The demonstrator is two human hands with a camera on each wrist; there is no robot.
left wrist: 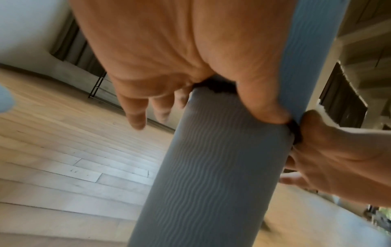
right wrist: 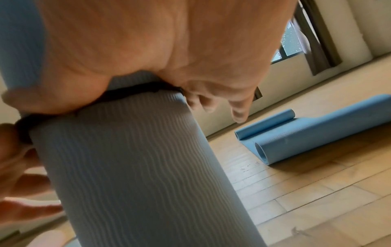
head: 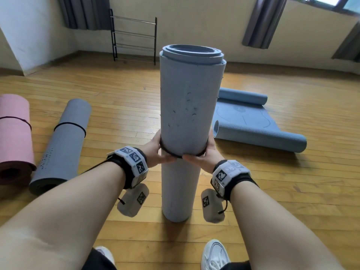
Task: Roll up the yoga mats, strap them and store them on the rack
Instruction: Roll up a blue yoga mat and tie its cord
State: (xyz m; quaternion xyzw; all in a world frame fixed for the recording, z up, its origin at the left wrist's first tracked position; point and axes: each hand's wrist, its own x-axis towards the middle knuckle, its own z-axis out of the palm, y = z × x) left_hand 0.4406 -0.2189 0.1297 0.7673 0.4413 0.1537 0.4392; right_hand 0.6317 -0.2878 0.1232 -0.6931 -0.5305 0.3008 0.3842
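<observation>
- Head view: standing upright on the wooden floor [head: 124,98], a rolled grey-blue mat [head: 190,106], foam-like, a tall cylinder with spiral layers visible at the top end.
- Around its middle, a thin black strap [head: 182,153], a stretchy-looking loop; left hand [head: 155,151] and right hand [head: 206,155] on either side, thumbs hooked on the band, fingers wrapped behind the roll.
- Step in hand, by judgement: strapping, with the band being slid along the roll to its place.
- Next move, probably: letting go of the band evenly on both sides so that it sits flat, then carrying the roll to the black wire rack [head: 134,36] by the far wall, with no mat seen on it.
- On the left, lying on the floor, a pink mat [head: 14,137] and a grey mat [head: 64,141], both already banded; on the right, a blue mat [head: 251,123] half open, curled at both ends, not yet rolled.
- Left wrist view: left hand [left wrist: 148,55] against the roll, thumb pressed at the black strap [left wrist: 217,86], other fingers [left wrist: 135,115] reaching round the back; fine wavy ribs on the mat surface [left wrist: 211,167].
- Right wrist view: right hand [right wrist: 169,43] the same way, thumb upon the strap [right wrist: 135,91], which bites a little into the soft foam; ribbed texture clear; blue mat [right wrist: 317,133] on the floor beyond.
</observation>
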